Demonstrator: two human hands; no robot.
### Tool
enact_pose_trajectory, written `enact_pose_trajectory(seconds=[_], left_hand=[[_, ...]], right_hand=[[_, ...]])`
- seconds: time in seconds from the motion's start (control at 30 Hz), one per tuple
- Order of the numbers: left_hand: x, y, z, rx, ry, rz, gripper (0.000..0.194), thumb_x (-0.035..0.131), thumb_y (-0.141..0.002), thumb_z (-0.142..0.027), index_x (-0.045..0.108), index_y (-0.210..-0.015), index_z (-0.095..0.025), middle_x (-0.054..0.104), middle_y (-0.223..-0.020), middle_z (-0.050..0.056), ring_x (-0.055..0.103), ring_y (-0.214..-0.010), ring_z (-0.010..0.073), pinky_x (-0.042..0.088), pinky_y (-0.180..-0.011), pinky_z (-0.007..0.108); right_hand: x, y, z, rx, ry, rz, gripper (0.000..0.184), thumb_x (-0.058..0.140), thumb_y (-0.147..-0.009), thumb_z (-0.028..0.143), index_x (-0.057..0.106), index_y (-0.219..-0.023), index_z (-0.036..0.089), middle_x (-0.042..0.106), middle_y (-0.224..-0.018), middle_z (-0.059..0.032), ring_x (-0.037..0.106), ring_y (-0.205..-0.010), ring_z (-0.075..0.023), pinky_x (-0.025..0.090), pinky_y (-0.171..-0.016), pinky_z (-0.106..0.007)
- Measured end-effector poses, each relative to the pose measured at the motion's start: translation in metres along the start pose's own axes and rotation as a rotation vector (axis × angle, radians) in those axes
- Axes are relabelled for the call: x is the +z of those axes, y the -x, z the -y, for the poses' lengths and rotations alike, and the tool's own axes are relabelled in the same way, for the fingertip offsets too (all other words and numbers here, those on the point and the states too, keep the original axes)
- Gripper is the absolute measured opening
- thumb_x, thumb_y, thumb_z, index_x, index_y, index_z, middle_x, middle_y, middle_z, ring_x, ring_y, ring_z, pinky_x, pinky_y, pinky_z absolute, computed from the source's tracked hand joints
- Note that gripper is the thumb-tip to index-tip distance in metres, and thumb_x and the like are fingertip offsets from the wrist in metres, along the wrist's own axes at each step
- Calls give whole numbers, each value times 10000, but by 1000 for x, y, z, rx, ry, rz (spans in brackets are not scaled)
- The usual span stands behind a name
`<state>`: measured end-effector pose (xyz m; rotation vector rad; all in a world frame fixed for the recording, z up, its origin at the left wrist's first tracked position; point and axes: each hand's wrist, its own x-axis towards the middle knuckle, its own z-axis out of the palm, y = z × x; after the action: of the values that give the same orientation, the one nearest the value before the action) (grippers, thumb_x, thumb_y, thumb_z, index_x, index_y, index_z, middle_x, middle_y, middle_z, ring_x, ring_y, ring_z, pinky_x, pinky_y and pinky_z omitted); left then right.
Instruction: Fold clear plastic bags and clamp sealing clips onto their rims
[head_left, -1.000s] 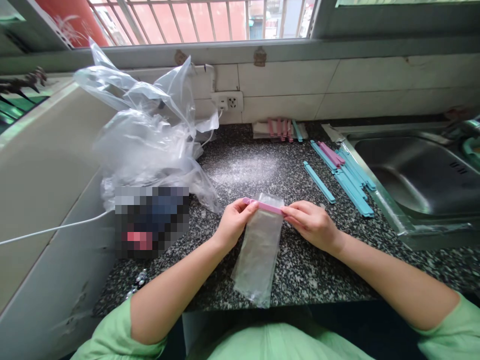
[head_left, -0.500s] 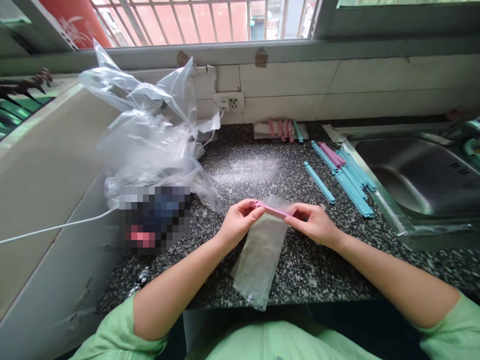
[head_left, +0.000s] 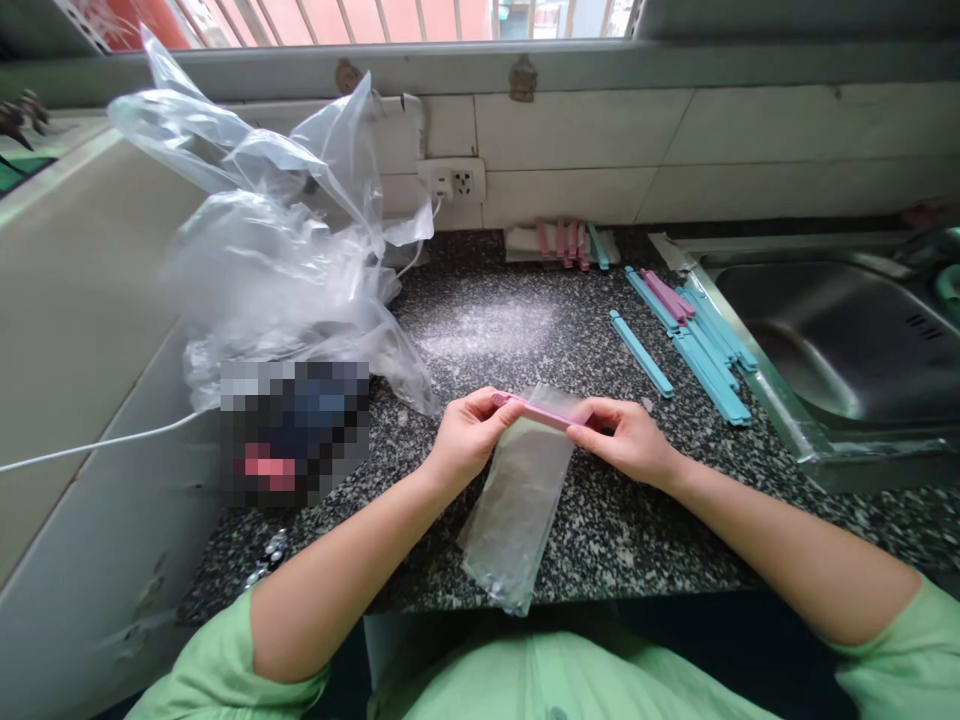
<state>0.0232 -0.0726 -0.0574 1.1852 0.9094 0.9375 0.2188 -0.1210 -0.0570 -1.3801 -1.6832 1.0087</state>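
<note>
A pink bag sealing clip point(head_left: 546, 414) lies across the upper part of a clear plastic bag point(head_left: 517, 505). My left hand point(head_left: 474, 430) pinches the clip's left end between thumb and fingers. At the other end my right hand point(head_left: 621, 438) is closed on the clip, with thumb below and fingers above. The bag hangs down from the clip towards the counter's front edge, and a short piece of it shows above the clip. Whether the clip is fully snapped together I cannot tell.
Blue clips point(head_left: 709, 375) and pink clips point(head_left: 666, 297) lie right, beside the steel sink point(head_left: 817, 345). More pink clips point(head_left: 561, 240) rest on a folded pale bag at the wall. A large crumpled plastic bag point(head_left: 277, 260), a blurred-out device point(head_left: 300, 430) and a white cable point(head_left: 105, 448) are left.
The camera view has tilted down slightly. Both hands keep their hold on the pink clip; the left hand has shifted a little outward along it.
</note>
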Motion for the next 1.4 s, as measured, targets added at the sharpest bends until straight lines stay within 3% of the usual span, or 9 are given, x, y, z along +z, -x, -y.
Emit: enact_pose_trajectory(seconds=[0.4, 0.57, 0.7, 0.9, 1.2, 1.4], left_hand=[[0, -2, -2, 4, 2, 18, 295, 710, -620, -422, 619, -640, -142, 534, -620, -23, 449, -604, 87, 355, -580, 202], [0, 0, -8, -105, -64, 156, 396, 702, -593, -475, 635, -777, -132, 573, -660, 1, 496, -638, 116, 377, -606, 220], [-6, -1, -8, -172, -228, 231, 362, 673, -622, -482, 614, -649, -126, 521, -553, -19, 431, -531, 93, 308, -510, 212], [-11, -3, -5, -287, -300, 337, 482, 657, -572, -582, 475, -468, -148, 362, -429, -57, 282, -415, 51, 173, -437, 211], [-11, -1, -11, -263, -374, 444, 459, 657, -596, -540, 475, -428, -154, 316, -411, -58, 227, -408, 50, 129, -430, 225], [-14, 2, -16, -244, -395, 584, 395, 648, -651, -466, 528, -454, -145, 398, -438, -39, 295, -423, 64, 181, -425, 213]], right_hand=[[-1, -1, 0, -76, 62, -58, 179, 577, -766, 319, 602, -697, 157, 554, -586, 11, 453, -504, -86, 364, -470, -211], [-8, -3, 0, -95, 15, -181, 211, 594, -753, 367, 592, -693, 166, 563, -609, 2, 475, -532, -99, 393, -499, -226], [-19, -9, -2, -60, -90, -265, 252, 628, -712, 425, 573, -679, 181, 554, -611, 7, 491, -556, -111, 419, -528, -243], [-31, -16, -5, -13, -170, -341, 301, 648, -677, 461, 554, -637, 177, 487, -546, 33, 428, -503, -89, 374, -490, -231], [-29, -17, -9, -52, -184, -376, 274, 645, -693, 445, 572, -644, 186, 479, -522, 40, 417, -477, -83, 359, -463, -234], [-24, -15, -8, -55, -163, -380, 297, 640, -694, 479, 600, -687, 184, 492, -523, 35, 435, -479, -92, 384, -475, -240]])
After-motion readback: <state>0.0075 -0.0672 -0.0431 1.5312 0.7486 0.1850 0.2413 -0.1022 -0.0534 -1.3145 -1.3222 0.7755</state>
